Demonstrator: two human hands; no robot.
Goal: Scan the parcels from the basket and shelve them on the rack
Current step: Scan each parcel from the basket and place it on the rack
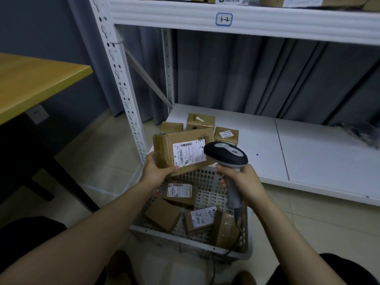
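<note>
Currently our left hand (pixel 156 168) grips a parcel (pixel 181 150) at 12 o'clock above the basket (pixel 191 241); our right hand (pixel 243 185) clasps the scanner (pixel 226 154).

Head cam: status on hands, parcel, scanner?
Left hand grips labelled parcel over the basket. Right hand grips barcode scanner, head at the label. Four more parcels in basket. Lower shelf has bare room.

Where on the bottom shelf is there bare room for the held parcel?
Bare: the lower shelf right of the shelved parcels, across its seam to the dark bundle. Crowded: its left corner beside the rack upright.
</note>
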